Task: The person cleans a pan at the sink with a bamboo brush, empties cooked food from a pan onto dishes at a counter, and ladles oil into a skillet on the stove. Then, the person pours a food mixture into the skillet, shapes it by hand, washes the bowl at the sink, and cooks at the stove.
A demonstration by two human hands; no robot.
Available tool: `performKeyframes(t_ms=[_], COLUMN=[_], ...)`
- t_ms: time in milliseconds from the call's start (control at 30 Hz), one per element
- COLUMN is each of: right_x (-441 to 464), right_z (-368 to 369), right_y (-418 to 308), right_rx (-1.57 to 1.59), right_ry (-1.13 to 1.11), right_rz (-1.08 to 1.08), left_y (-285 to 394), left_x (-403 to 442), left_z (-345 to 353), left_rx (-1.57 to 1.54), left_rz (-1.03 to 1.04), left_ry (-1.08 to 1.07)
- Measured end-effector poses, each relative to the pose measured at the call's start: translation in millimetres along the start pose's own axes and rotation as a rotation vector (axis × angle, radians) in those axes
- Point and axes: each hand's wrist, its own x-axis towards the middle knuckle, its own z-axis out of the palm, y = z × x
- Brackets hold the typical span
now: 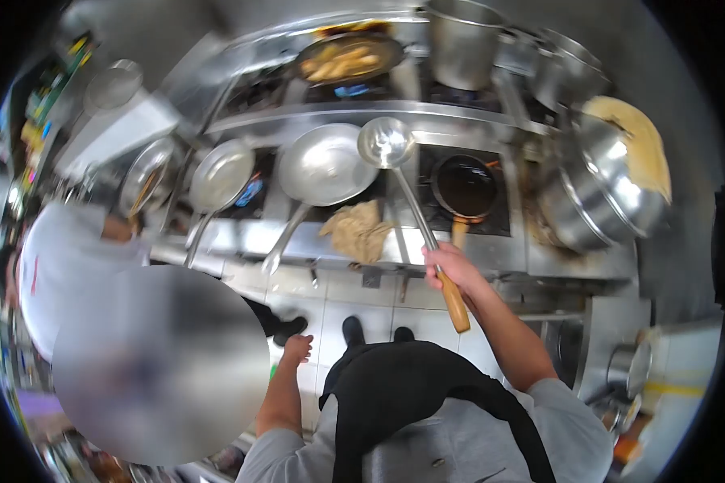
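My right hand (pixel 449 268) is wrapped round the shaft of a long steel ladle (pixel 388 145) where it meets the wooden handle. The ladle's shiny bowl is raised toward the stove, beside the rim of a wide steel frying pan (pixel 322 165). Low beside my body, over the floor, my left hand (pixel 299 348) hangs with its fingers loosely curled in and nothing visible in it. A crumpled tan cloth (pixel 358 231) lies on the stove's front edge, between the frying pan's handle and the ladle. Right of the ladle, a small dark pan (pixel 465 185) sits on a burner.
A smaller steel pan (pixel 221 175) rests near a blue flame. Food fills a dark pan (pixel 350 59) at the back, beside a tall pot (pixel 464 48). Large steel bowls (pixel 592 193) stand right. A co-worker (pixel 72 258) is at left; a blurred grey disc (pixel 161 362) blocks the lower left.
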Motion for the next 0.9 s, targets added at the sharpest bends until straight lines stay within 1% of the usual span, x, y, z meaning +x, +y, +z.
performKeyframes(t_ms=[67,100,133,167,200,233,267,300,333,367,400,433,467,500,533,567,600,633,667,733,800,867,900], right_x=[47.7,89.0,82.6,103.0,139.9,187.2,186.9,206.0,231.9,224.2,224.3,212.1,195.3,215.7,204.6,193.9,186.0,178.4,173.6,163.5,150.8,134.8,126.6], right_z=[22.4,9.1,51.2,60.8,50.6,32.4,43.6,41.5,24.7,42.5,48.7,56.9,60.4,28.8,11.3,7.6,15.6,23.4,35.2,63.6,92.3,117.1,126.7], right_y=[12.1,30.1,14.9,16.8,33.6,58.4,53.6,54.8,51.5,45.7,38.3,32.0,27.5,29.3,29.9,36.6,49.7,67.3,87.0,135.0,182.0,223.0,239.1], right_rx=[0.007,-0.090,-0.069,-0.087,-0.069,0.026,-0.046,-0.175,-0.154,-0.268,-0.299,-0.232,-0.232,-0.305,-0.408,-0.523,-0.641,-0.745,-0.854,-1.072,-1.315,-1.522,-1.606], right_ry=[-0.048,-0.264,-0.026,-0.023,-0.155,-0.141,-0.139,-0.103,-0.239,-0.145,-0.127,-0.206,-0.218,-0.271,-0.156,-0.059,0.020,0.062,0.038,-0.066,-0.269,-0.508,-0.630], right_rz=[-0.034,-0.040,0.052,0.130,0.074,0.069,0.110,0.068,0.178,0.122,0.147,0.117,0.096,-0.036,-0.147,-0.211,-0.231,-0.222,-0.173,-0.051,0.088,0.184,0.204], left_y=[-86.2,-106.0,-116.0,-147.0,-154.4,-169.8,-182.8,-191.2,-197.6,-204.7,-213.3,-222.6,-237.1,-245.5,-255.1,-266.1,-278.6,-294.9,-310.4,-338.1,-376.1,-402.5,-417.9], left_x=[5.1,-13.6,-41.8,-43.6,-63.7,-73.9,-81.5,-92.8,-105.4,-112.8,-119.1,-127.5,-136.0,-149.0,-159.5,-173.7,-191.6,-212.6,-235.4,-289.8,-328.7,-357.7,-365.1], left_z=[-24.3,-25.4,-20.4,-16.4,-11.4,-1.6,10.0,21.2,31.0,42.9,48.9,52.4,55.9,56.4,54.2,50.4,42.1,32.6,25.5,19.9,31.1,41.1,48.2], left_rx=[0.150,-0.133,-0.127,-0.007,0.011,-0.056,-0.074,-0.151,-0.213,-0.353,-0.477,-0.536,-0.663,-0.779,-0.821,-1.033,-1.234,-1.488,-1.737,-2.227,-2.524,-2.709,-2.730], left_rz=[0.095,-0.045,-0.071,0.022,-0.016,-0.033,-0.044,-0.067,-0.082,-0.109,-0.124,-0.144,-0.081,-0.021,-0.035,0.038,0.111,0.199,0.298,0.467,0.661,0.520,0.542], left_ry=[0.042,0.059,0.182,0.249,0.265,0.295,0.353,0.388,0.416,0.422,0.422,0.443,0.485,0.532,0.545,0.671,0.810,0.882,0.943,1.190,1.361,1.568,1.590])
